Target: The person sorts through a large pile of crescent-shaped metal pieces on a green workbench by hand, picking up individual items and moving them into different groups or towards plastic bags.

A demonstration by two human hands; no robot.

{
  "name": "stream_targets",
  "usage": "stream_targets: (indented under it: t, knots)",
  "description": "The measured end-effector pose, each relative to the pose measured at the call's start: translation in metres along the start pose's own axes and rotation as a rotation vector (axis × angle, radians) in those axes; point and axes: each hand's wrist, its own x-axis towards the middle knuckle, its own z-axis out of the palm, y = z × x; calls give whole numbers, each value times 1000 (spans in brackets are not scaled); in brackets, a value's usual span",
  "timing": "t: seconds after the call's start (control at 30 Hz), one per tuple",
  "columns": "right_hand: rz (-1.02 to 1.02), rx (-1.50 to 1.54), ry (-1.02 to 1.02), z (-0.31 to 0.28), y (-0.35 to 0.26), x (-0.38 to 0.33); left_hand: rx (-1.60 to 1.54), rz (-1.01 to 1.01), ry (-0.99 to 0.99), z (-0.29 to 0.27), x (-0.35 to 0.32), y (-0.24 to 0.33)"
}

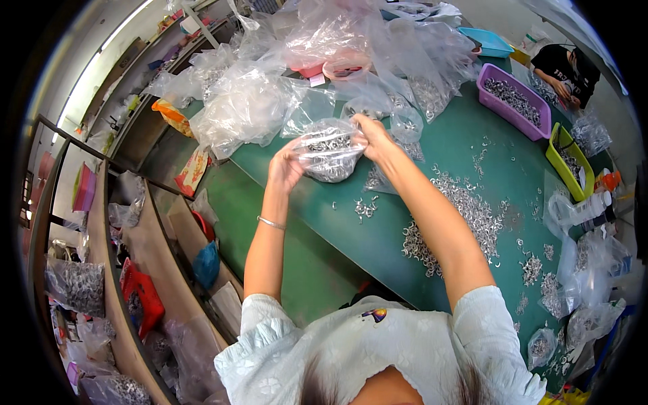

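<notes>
Between my two hands is a clear plastic bag [331,158] filled with small silvery metal pieces. My left hand [287,167] grips its left side, the fingers partly behind the plastic. At the bag's upper right edge my right hand [372,137] pinches the film. A large heap of the same curved metal pieces [466,209] lies on the green table [351,223], partly hidden by my right forearm. A smaller cluster of pieces [366,208] sits just below the bag. More filled bags [407,128] rest beside my right hand.
Crumpled clear bags [239,108] pile up at the table's far side. A purple basket [515,101] and a yellow-green basket [570,162] of metal pieces stand at the right. Behind them a co-worker [567,71] handles pieces. Wooden shelves [118,250] with bagged parts line the left.
</notes>
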Motion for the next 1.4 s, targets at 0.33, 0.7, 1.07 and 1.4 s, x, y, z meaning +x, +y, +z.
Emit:
stream_targets:
  t: [0.33, 0.7, 1.07, 1.4]
  knots:
    - [382, 643, 63, -7, -7, 10, -695, 10, -164, -37, 29, -28]
    - [-1437, -1306, 108, -15, 8, -70, 1790, 928, 268, 51, -7, -10]
    - [-1492, -1778, -200, -17, 24, -83, 1575, 907, 334, 61, 55, 12]
    - [-687, -1528, 201, -147, 23, -266, 1363, 503, -487, 129, -136, -126]
